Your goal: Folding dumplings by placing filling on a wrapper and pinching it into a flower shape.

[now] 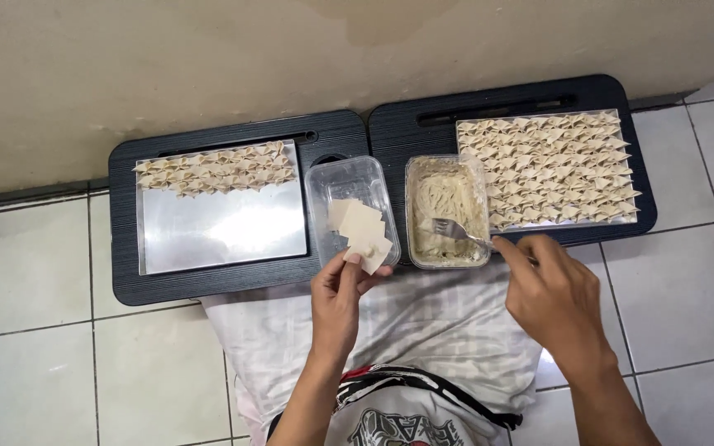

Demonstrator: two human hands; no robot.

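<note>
My left hand pinches a pale square dough wrapper by its edge, over the near end of a clear plastic tub that holds a few more wrappers. A fork is in my right hand, its tines resting in the creamy filling inside a second clear tub. Both tubs stand side by side where two black lap trays meet.
The left black tray carries a shiny metal sheet with folded dumplings along its far edge. The right black tray holds a sheet filled with several rows of folded dumplings. White cloth covers my lap; a wall runs behind.
</note>
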